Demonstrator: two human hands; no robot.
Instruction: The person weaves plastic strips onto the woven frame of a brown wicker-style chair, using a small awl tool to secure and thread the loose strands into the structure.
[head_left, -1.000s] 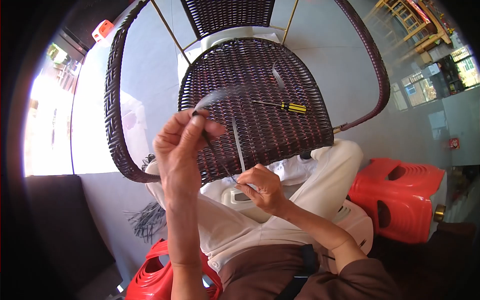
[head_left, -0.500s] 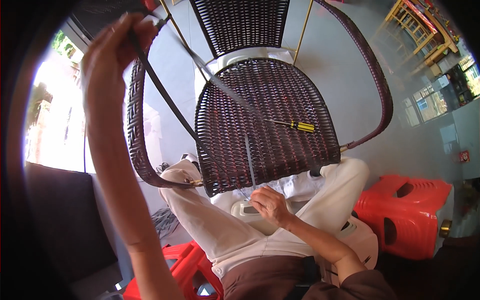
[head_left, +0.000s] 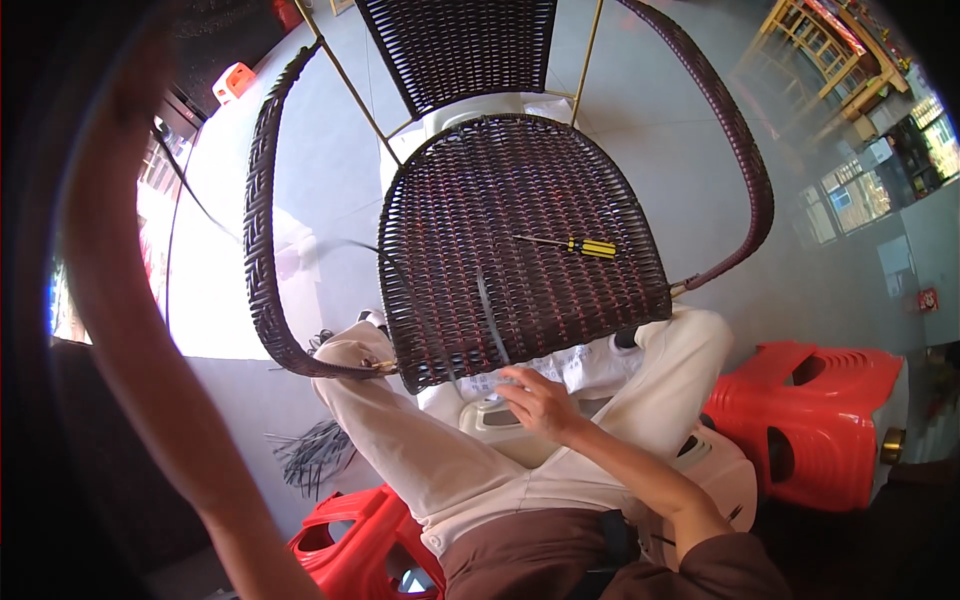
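A dark woven chair seat [head_left: 520,230] spans the space in front of my knees. At its front edge is my right hand [head_left: 545,405], its bent fingers apart and close to the lower end of a thin grey strip [head_left: 490,315] on the weave. My left hand [head_left: 140,75] is raised at the far upper left, where shadow and blur hide its fingers. A dark flat weaving strip [head_left: 190,185] hangs near that arm; whether the hand holds it does not show. On the seat lies a screwdriver [head_left: 590,247] with a yellow-and-black handle, untouched by either hand.
Woven armrests [head_left: 262,220] curve around both sides of the seat, and a woven backrest [head_left: 460,50] rises beyond it. Red plastic stools [head_left: 820,410] stand right and lower left. Loose dark strips [head_left: 315,455] lie on the floor by my left leg.
My left hand has swung further out to the upper left, drawing the dark strip off the seat's left side. My right hand's fingers have loosened; it stays near the front edge.
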